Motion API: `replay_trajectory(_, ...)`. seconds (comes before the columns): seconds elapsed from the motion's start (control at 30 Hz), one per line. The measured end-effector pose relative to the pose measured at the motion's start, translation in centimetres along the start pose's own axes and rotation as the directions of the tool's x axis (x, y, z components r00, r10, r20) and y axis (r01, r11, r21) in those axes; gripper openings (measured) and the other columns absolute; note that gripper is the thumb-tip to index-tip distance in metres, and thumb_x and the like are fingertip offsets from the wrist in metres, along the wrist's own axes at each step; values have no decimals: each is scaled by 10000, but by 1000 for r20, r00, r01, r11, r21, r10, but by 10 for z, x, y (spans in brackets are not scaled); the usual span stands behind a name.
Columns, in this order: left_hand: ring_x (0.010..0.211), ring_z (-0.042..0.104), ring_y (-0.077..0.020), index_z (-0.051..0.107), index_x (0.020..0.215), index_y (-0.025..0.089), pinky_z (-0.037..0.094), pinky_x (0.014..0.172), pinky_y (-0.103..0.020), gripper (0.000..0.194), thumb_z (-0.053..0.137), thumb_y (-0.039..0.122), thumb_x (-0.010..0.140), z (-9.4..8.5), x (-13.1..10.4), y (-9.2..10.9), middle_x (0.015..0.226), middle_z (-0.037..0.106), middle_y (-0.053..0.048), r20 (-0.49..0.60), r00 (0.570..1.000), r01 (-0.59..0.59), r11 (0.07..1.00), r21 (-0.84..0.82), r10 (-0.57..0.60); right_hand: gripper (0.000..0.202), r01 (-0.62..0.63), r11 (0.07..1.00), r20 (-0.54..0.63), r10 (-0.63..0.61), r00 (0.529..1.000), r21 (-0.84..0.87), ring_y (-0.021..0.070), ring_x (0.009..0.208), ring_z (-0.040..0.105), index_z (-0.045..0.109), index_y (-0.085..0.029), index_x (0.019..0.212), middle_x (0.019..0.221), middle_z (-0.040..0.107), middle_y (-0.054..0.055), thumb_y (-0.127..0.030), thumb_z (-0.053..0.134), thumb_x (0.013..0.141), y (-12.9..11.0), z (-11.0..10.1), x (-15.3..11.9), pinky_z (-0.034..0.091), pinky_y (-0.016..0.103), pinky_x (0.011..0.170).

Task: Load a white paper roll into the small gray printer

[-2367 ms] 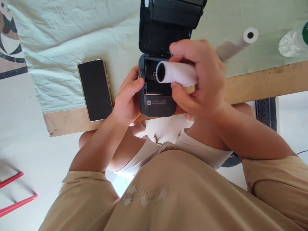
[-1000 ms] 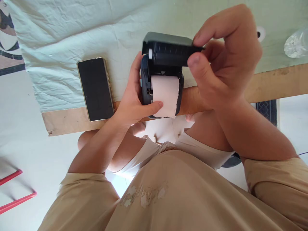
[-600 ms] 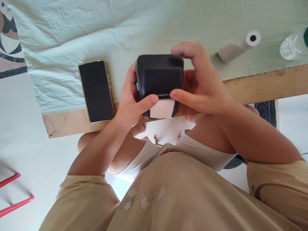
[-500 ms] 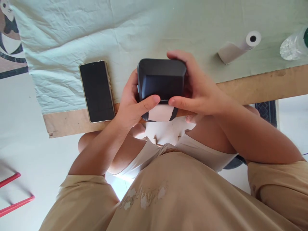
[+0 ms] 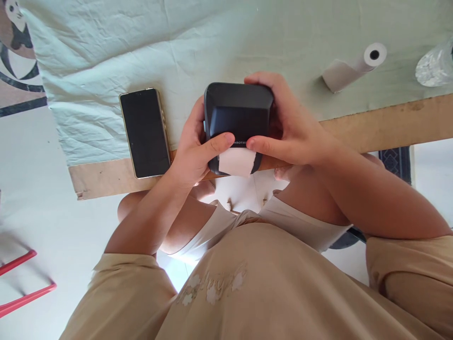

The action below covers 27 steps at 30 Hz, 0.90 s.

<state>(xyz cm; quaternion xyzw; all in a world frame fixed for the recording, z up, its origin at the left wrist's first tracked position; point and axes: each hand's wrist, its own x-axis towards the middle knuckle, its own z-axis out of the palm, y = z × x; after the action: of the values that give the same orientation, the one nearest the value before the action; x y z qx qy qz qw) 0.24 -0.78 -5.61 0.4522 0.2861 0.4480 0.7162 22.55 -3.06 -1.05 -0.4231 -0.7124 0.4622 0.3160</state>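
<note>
A small black receipt printer [image 5: 240,115] is held between both hands at the table's front edge. A short strip of white paper [image 5: 237,161] sticks out of its near end. My left hand [image 5: 198,146] grips its left side, thumb resting on the top near the paper. My right hand [image 5: 283,125] wraps its right side, with the thumb by the lettering and the fingers over the far corner. The fingers underneath are hidden. A roll of white paper [image 5: 357,66], partly unrolled, lies to the right on the cloth.
A smartphone [image 5: 146,134] with a dark screen lies left of the printer. At the far right stands a clear plastic bottle [image 5: 433,68], cut by the frame edge. Pale green cloth [image 5: 198,42] covers the table, with a bare wooden edge [image 5: 392,120] in front.
The whole view has shifted slightly. Both hands keep their grip on the printer, and the thumbs stay by the paper strip.
</note>
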Motion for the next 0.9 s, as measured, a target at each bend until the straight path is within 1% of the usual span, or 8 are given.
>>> replay_trajectory(0.2, 723, 645, -133, 650, 1333, 297, 491, 548, -216, 730, 966, 455, 694, 3, -1, 2, 1022, 683, -18, 6, 999, 35, 998, 50, -35, 801, -32, 998, -61, 29, 998, -62, 156, 1023, 634, 331, -253, 1576, 1440, 589, 84, -549, 713, 938, 0, 1, -3, 539, 255, 704)
replay_trajectory(0.33, 716, 637, -138, 634, 1305, 279, 499, 561, -235, 767, 962, 549, 667, 4, 0, -3, 1031, 684, -27, -96, 995, 41, 994, 105, -30, 390, 236, 906, -329, -356, 874, -353, 168, 966, 622, 621, -232, 1294, 1110, 673, 43, -461, 682, 985, -7, -1, -15, 488, 307, 715)
replay_trajectory(0.37, 709, 633, -137, 634, 1294, 274, 497, 561, -238, 779, 962, 579, 657, 3, 0, -5, 1023, 682, -26, -109, 994, 35, 993, 113, -22, 231, 324, 861, -262, -442, 858, -393, 156, 892, 602, 660, -245, 1166, 952, 649, 15, -419, 637, 1016, -9, 4, -21, 464, 329, 724)
replay_trajectory(0.43, 696, 631, -136, 626, 1313, 267, 485, 559, -239, 802, 950, 618, 669, 2, 0, -7, 1005, 684, -24, -113, 993, 42, 989, 139, -27, 197, 458, 838, 134, -438, 889, -297, 135, 745, 537, 667, -263, 1027, 799, 585, -12, -321, 487, 1084, -14, 26, -38, 400, 345, 682)
replay_trajectory(0.47, 677, 623, -130, 619, 1333, 265, 470, 552, -235, 814, 945, 628, 681, 1, 0, -8, 990, 685, -20, -111, 993, 50, 987, 154, -33, 257, 475, 855, 406, -366, 838, -209, 136, 702, 494, 660, -260, 1039, 815, 601, -10, -254, 410, 1096, -16, 43, -47, 339, 349, 641)
replay_trajectory(0.53, 628, 603, -114, 603, 1370, 260, 441, 528, -227, 843, 937, 643, 698, -1, 0, -9, 961, 689, -13, -102, 994, 55, 984, 172, -37, 206, 486, 869, 629, -324, 706, -97, 132, 682, 505, 699, -253, 1028, 868, 676, -12, -178, 507, 1036, -15, 82, -67, 316, 342, 607)
replay_trajectory(0.67, 612, 610, -113, 636, 1308, 237, 470, 519, -234, 785, 956, 601, 691, -5, 4, -12, 931, 700, -11, -82, 997, 23, 991, 128, -12, 327, 382, 922, 817, -271, 509, 68, 126, 866, 669, 788, -353, 1200, 1113, 784, -31, -208, 770, 907, 1, 145, -99, 447, 284, 690)
replay_trajectory(0.9, 649, 685, -135, 690, 1300, 179, 514, 475, -216, 663, 922, 436, 734, -10, 7, -17, 968, 765, -51, -23, 996, -82, 997, -13, 82, 467, 192, 980, 884, -140, 446, 58, 349, 1358, 637, 706, -415, 1455, 1537, 663, 85, -581, 649, 1022, 21, 167, -108, 489, 481, 1021)
